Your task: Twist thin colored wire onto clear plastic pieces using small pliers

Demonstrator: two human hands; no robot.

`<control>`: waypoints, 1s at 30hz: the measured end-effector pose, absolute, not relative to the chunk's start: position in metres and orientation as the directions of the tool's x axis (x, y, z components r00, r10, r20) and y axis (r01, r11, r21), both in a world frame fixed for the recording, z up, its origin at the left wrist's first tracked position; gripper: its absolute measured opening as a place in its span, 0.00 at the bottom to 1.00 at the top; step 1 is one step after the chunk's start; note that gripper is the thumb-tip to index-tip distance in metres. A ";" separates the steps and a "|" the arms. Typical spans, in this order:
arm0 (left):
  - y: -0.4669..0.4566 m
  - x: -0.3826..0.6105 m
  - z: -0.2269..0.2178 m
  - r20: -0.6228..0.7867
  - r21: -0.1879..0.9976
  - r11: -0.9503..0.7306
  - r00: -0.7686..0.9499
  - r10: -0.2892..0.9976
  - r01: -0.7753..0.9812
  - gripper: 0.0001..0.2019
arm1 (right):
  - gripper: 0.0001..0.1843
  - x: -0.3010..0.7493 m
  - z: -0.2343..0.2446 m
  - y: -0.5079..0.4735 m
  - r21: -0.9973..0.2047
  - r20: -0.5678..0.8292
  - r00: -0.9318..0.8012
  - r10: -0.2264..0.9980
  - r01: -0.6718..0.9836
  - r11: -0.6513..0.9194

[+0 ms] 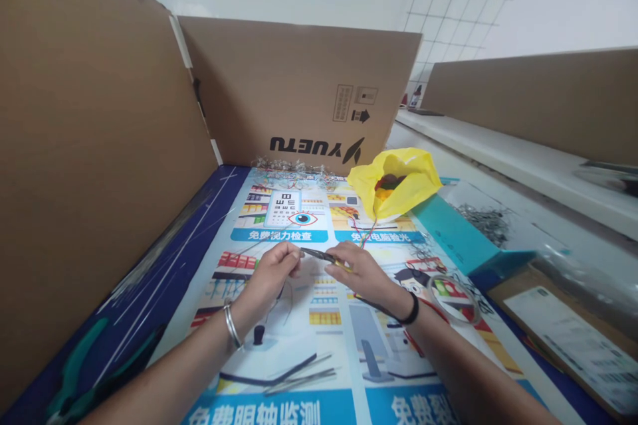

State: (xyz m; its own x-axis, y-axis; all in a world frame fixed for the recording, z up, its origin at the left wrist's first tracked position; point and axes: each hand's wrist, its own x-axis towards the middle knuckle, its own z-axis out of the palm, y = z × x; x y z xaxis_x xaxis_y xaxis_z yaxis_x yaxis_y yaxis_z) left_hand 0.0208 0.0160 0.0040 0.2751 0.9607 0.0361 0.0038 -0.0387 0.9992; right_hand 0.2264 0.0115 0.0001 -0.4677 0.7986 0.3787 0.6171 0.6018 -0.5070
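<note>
My left hand (273, 272) is pinched closed on a thin wire, too fine to follow, just above the printed poster (299, 319) that covers the table. My right hand (359, 272) grips small dark pliers (319, 254) with yellow on the handle, their tip pointing left and meeting my left fingertips. A silver bangle circles my left wrist and a black band my right. Both hands hover close together over the middle of the poster.
Cardboard walls (299, 93) stand at the left and back. An open yellow bag (393, 186) with coloured pieces lies at the back right. Thin metal rods (299, 378) lie near me, green-handled pliers (84, 372) at the left edge, a clear tape roll (453, 299) and a cardboard sheet (563, 339) at the right.
</note>
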 end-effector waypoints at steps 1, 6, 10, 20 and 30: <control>0.016 0.020 0.004 0.042 0.999 -0.050 0.277 0.960 0.021 0.06 | 0.14 0.226 0.001 0.012 -0.555 0.368 -0.461 0.807 0.587 0.589; 0.018 0.020 0.004 0.060 0.996 -0.076 0.318 0.946 0.038 0.08 | 0.16 0.227 0.005 0.010 -0.705 0.260 -0.443 0.858 0.520 0.482; 0.018 0.019 0.007 -0.003 1.000 0.001 0.350 0.937 0.004 0.08 | 0.17 0.231 0.008 0.011 -0.668 0.256 -0.451 0.855 0.557 0.494; 0.020 0.014 0.000 -0.152 0.959 0.260 0.564 0.812 -0.116 0.10 | 0.15 0.240 0.017 0.012 -0.509 0.243 -0.541 0.805 0.635 0.581; 0.022 0.014 -0.008 -0.137 0.775 0.485 0.642 0.754 -0.404 0.04 | 0.16 0.234 0.009 0.011 -0.608 0.282 -0.566 0.775 0.519 0.601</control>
